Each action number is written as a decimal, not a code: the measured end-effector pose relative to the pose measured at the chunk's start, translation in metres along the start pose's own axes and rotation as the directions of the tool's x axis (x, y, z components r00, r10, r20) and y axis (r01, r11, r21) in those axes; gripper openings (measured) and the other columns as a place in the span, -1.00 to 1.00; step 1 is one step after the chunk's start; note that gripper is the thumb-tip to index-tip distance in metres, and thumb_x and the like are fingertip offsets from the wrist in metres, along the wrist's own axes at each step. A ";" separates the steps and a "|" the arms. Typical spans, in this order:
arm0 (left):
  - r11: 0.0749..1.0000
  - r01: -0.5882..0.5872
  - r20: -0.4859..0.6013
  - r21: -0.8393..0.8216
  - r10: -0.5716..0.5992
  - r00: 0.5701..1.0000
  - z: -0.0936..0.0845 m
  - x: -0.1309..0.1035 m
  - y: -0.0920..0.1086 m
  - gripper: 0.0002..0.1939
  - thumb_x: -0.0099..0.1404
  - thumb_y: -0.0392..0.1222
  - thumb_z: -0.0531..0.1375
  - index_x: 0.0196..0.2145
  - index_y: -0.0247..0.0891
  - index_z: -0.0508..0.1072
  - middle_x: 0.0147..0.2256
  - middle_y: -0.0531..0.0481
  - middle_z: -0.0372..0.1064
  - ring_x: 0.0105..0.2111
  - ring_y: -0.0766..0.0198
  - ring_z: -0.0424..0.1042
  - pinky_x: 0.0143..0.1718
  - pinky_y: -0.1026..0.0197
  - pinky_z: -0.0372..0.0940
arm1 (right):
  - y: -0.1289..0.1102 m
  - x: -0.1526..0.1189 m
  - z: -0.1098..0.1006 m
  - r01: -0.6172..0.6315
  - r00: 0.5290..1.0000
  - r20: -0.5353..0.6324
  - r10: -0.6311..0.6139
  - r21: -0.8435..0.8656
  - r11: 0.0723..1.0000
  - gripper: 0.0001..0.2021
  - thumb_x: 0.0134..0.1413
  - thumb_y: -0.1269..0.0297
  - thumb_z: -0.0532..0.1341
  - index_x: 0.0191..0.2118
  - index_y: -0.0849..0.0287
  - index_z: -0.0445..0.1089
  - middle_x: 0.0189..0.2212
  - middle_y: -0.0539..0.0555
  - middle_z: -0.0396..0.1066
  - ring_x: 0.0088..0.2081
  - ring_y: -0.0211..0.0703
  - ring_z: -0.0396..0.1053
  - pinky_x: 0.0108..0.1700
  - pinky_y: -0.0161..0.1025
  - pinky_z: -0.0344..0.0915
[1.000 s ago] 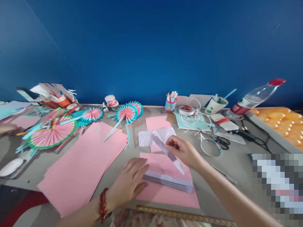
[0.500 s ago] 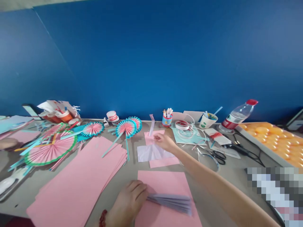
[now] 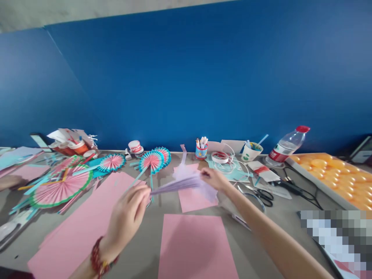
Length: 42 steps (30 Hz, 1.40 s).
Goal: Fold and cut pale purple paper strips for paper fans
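Observation:
My left hand (image 3: 129,209), with a red bead bracelet at the wrist, is closed on one end of a pleated strip of lilac paper (image 3: 174,185) and holds it above the table. At the far end of the pleats, my right hand (image 3: 214,179) pinches thin lilac paper. A loose lilac sheet (image 3: 207,190) shows below those fingers; whether it joins the pleats I cannot tell. Beneath lies a pink sheet (image 3: 187,203). Closer to me, another pink sheet (image 3: 194,244) lies flat with a shadow on it.
On the left lie a pink paper stack (image 3: 78,224) and pleated paper fans (image 3: 62,186). Along the back stand a pen cup (image 3: 201,151), a tape roll (image 3: 220,157), a paper cup (image 3: 250,152) and a bottle (image 3: 286,149). Scissors (image 3: 265,197) lie right. Another person's hand (image 3: 11,181) is far left.
My left hand has lifted the pleated lilac paper off the near pink sheet and moved it forward. My right hand has come slightly nearer, and the two hands now meet over the lilac paper.

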<state>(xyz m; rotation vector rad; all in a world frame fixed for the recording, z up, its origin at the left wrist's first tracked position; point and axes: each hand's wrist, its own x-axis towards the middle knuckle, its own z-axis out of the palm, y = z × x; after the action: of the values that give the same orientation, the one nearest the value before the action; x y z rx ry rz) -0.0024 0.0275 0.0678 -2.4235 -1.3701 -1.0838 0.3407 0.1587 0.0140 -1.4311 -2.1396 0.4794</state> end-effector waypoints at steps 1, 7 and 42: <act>0.999 0.015 -0.012 0.034 -0.014 1.000 0.002 0.011 -0.006 -0.78 0.47 -0.34 0.02 -0.02 -0.22 0.38 -0.06 -0.12 0.43 -0.01 0.11 0.42 0.02 0.07 0.33 | 0.004 -0.002 -0.011 -0.022 0.998 -0.061 0.023 0.025 0.999 -0.80 0.28 0.20 0.13 -0.25 0.17 0.45 -0.34 0.05 0.50 -0.30 -0.12 0.46 -0.25 -0.21 0.37; 0.993 -0.083 0.175 0.084 0.067 0.982 0.066 0.053 -0.011 -0.70 0.53 -0.29 -0.10 -0.05 -0.28 0.41 -0.12 -0.11 0.40 -0.10 0.13 0.44 -0.08 0.09 0.37 | 0.022 -0.052 -0.071 -0.155 0.907 -0.374 0.194 0.132 0.979 -0.76 0.17 0.09 0.13 -0.23 0.14 0.40 -0.31 0.10 0.51 -0.30 -0.07 0.44 -0.30 -0.22 0.30; 0.968 -0.215 0.335 -0.131 0.247 0.909 0.047 -0.076 0.038 -0.78 0.48 -0.34 0.02 -0.23 -0.25 0.45 -0.19 -0.08 0.39 -0.16 0.15 0.31 -0.13 0.12 0.28 | -0.064 -0.188 0.029 0.448 0.884 -0.008 -0.468 -0.276 0.850 -0.73 0.35 0.45 0.02 -0.15 0.15 0.48 -0.25 0.10 0.53 -0.20 -0.13 0.41 -0.12 -0.17 0.33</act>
<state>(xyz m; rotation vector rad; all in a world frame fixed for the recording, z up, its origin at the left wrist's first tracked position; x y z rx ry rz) 0.0278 -0.0247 -0.0082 -2.8627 -1.0921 -0.6952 0.3341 -0.0398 -0.0155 -0.9820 -2.4471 -0.0470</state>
